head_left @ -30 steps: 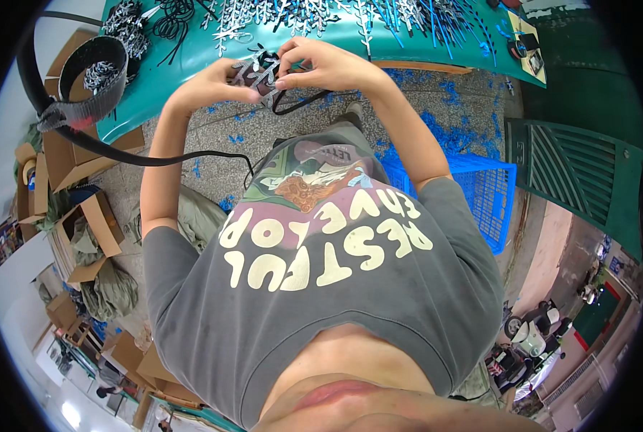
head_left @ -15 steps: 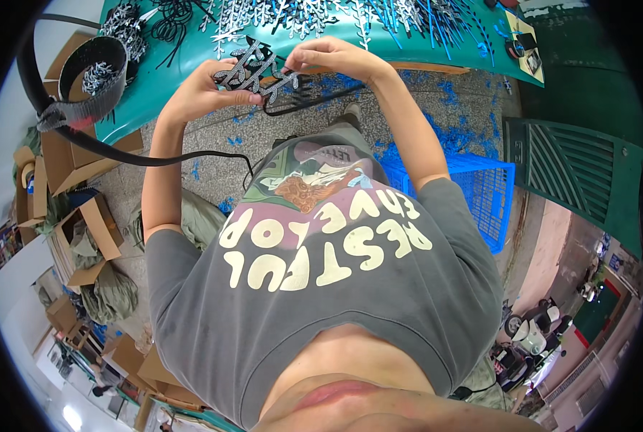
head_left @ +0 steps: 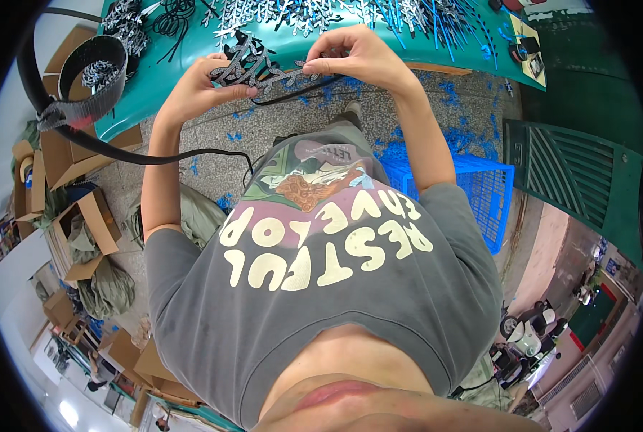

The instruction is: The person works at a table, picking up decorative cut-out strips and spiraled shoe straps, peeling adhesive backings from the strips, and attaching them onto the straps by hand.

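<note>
With my left hand [head_left: 195, 90] and right hand [head_left: 357, 57] both pinching the grey-and-black plastic strip [head_left: 264, 70], I'd keep it taut, feeding toward three o'clock.

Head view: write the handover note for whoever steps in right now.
Left hand: grips one end of a strip of grey glittery pieces.
Right hand: pinches the strip's other end, with a black cord looping beneath.
Both are held above the teal table edge.
More glittery pieces lie spread on the table; a black bin at the left holds some.
Done: one strip in hand.
Left: the spread pieces.
</note>
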Demonstrator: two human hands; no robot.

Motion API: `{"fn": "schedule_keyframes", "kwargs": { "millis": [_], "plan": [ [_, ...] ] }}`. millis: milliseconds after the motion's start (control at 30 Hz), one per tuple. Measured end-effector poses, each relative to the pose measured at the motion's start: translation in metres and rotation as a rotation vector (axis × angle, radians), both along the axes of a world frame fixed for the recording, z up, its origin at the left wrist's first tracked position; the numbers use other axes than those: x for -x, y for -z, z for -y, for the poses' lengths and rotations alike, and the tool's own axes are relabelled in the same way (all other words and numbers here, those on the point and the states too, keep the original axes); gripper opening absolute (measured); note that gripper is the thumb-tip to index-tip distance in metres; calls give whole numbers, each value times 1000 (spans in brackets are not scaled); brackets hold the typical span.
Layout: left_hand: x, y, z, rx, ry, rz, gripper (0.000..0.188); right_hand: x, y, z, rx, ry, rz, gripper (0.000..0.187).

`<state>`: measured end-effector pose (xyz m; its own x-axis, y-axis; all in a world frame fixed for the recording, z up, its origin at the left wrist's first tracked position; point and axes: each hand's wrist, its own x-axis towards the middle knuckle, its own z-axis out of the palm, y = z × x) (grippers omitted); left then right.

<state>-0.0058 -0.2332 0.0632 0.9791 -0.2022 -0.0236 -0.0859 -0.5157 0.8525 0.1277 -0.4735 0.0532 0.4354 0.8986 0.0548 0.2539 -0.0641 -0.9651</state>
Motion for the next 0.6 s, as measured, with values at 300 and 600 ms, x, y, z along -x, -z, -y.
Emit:
{"fn": "schedule_keyframes", "kwargs": {
  "millis": [300,600],
  "plan": [
    [2,1,1,-13,8,64,26,-9,3,-7,13,6,133,14],
    [6,-5,6,87,14,26,25,-7,3,-12,-12,-10,181,16]
  ]
}}
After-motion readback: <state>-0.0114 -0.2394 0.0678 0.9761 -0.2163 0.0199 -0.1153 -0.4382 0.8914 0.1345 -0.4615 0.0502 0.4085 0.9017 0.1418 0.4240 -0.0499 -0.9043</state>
